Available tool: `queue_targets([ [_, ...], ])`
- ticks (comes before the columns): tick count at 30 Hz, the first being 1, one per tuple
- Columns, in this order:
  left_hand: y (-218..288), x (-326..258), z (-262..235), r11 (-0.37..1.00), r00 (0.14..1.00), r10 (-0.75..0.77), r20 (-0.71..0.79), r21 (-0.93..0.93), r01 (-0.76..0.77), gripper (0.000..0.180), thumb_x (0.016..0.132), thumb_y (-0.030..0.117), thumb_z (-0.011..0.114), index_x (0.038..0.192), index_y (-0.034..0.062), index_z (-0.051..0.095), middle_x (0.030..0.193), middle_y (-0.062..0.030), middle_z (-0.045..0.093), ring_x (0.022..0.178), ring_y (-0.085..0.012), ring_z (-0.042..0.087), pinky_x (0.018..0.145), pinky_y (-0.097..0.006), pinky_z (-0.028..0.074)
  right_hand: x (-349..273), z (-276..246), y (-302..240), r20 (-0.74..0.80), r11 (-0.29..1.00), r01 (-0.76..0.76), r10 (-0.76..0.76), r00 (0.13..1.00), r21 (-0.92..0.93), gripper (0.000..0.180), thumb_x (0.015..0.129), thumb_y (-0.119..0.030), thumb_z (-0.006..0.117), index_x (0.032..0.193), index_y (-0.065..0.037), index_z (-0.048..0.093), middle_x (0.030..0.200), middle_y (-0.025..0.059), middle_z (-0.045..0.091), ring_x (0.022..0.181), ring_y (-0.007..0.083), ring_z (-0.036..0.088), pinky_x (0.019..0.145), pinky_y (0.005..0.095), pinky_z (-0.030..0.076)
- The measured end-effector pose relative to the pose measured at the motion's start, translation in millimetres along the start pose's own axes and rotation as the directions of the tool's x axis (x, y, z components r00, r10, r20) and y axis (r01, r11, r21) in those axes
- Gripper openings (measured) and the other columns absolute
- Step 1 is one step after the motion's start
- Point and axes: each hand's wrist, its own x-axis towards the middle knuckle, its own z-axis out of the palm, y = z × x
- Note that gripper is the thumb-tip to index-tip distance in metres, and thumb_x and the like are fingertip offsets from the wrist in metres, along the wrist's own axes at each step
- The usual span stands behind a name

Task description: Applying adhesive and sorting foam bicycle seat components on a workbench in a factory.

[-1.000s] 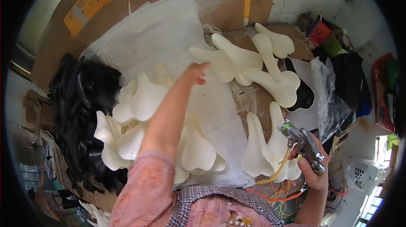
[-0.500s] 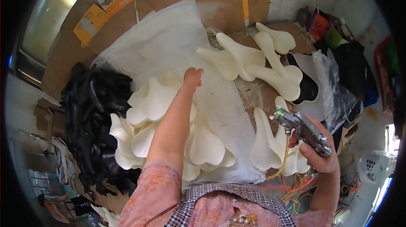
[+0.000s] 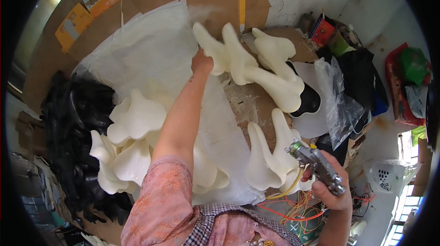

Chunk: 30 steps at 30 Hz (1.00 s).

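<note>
Crowding the cardboard-covered bench [image 3: 256, 104]: cream moulded foam pieces in several groups, with a white translucent sheet [image 3: 151, 53] as landmark. Heap of black moulded pieces [image 3: 78, 127] just left of the sheet. Cluster of cream pieces [image 3: 133, 140] at the sheet's lower left, partly hidden under the left forearm. Second pair of cream pieces [image 3: 270, 159] well right of the sheet's lower edge, just beside the spray gun. Black-and-white flat piece [image 3: 309, 101] and crumpled clear plastic bag [image 3: 341, 104] further right. Tangle of orange and yellow wires [image 3: 298, 209] below, near the right wrist.

Left hand [image 3: 201, 62] reaching out over the sheet's right edge, grip pinched on the near end of a cream foam piece [image 3: 213, 46]. Piece long, with rounded lobes, smooth and off-white, touching two similar pieces on its right.

Right hand [image 3: 332, 184] well right of the sheet, grip wrapped tight round the handle of a metal spray gun [image 3: 314, 161], nozzle pointing up-left toward the nearby cream pair; yellow hose hanging from it.

Red carton [image 3: 323, 30] with small bottles at far upper right of the sheet; contents not discernible.
</note>
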Motion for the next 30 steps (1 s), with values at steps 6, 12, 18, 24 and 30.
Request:
queue_targets([
  [6, -21, -68, -146, 0.937, 0.957, 0.289, -0.001, -0.207, -0.283, 0.049, 0.079, 0.007, 0.050, 0.127, 0.0046, 0.049, 0.113, -0.0197, 0.062, 0.109, -0.0359, 0.057, 0.092, -0.038, 0.044, 11, 11, -1, 0.105, 0.986, 0.106, -0.120, 0.987, 0.127, 0.061, 0.080, -0.017, 0.066, 0.132, 0.005, 0.041, 0.090, 0.0130, 0.065, 0.079, 0.0187, 0.064, 0.075, 0.0309, 0.051],
  [12, -65, -135, -157, 0.906, 0.963, 0.268, -0.009, -0.337, -0.255, 0.053, 0.080, 0.004, 0.050, 0.133, 0.0039, 0.045, 0.120, -0.0202, 0.059, 0.113, -0.0332, 0.055, 0.096, -0.035, 0.041, -7, 29, -28, 0.016, 0.986, 0.115, -0.118, 0.993, 0.118, 0.060, 0.080, -0.015, 0.069, 0.130, 0.006, 0.043, 0.081, 0.0091, 0.063, 0.070, 0.0137, 0.060, 0.068, 0.0259, 0.050],
  [18, -78, -176, -178, 0.920, 0.990, 0.129, 0.060, -0.379, -0.097, 0.052, 0.080, 0.004, 0.050, 0.133, 0.0037, 0.046, 0.121, -0.0211, 0.058, 0.114, -0.0331, 0.055, 0.097, -0.035, 0.041, -73, 39, -47, -0.039, 0.988, 0.118, -0.114, 0.993, 0.102, 0.066, 0.075, -0.020, 0.072, 0.129, 0.007, 0.044, 0.082, 0.0108, 0.063, 0.070, 0.0143, 0.060, 0.067, 0.0265, 0.050],
  [24, -125, -215, -256, 0.957, 0.961, 0.266, -0.074, -0.102, -0.273, 0.053, 0.080, 0.010, 0.051, 0.132, 0.0056, 0.047, 0.120, -0.0226, 0.057, 0.112, -0.0347, 0.055, 0.096, -0.038, 0.041, -141, 76, -39, -0.104, 0.966, 0.151, -0.132, 0.986, 0.208, 0.065, 0.076, -0.018, 0.071, 0.130, 0.005, 0.043, 0.087, 0.0101, 0.063, 0.078, 0.0155, 0.060, 0.073, 0.0291, 0.050],
  [30, -187, -252, -358, 0.958, 0.975, 0.137, -0.175, -0.228, -0.175, 0.044, 0.082, 0.011, 0.051, 0.126, 0.0026, 0.050, 0.101, -0.0123, 0.063, 0.081, -0.0208, 0.062, 0.067, -0.033, 0.051, -184, 89, -34, -0.078, 0.991, -0.107, 0.101, 0.992, -0.075, 0.058, 0.082, -0.021, 0.066, 0.129, 0.004, 0.045, 0.085, 0.0054, 0.062, 0.076, 0.0116, 0.058, 0.072, 0.0264, 0.048],
])
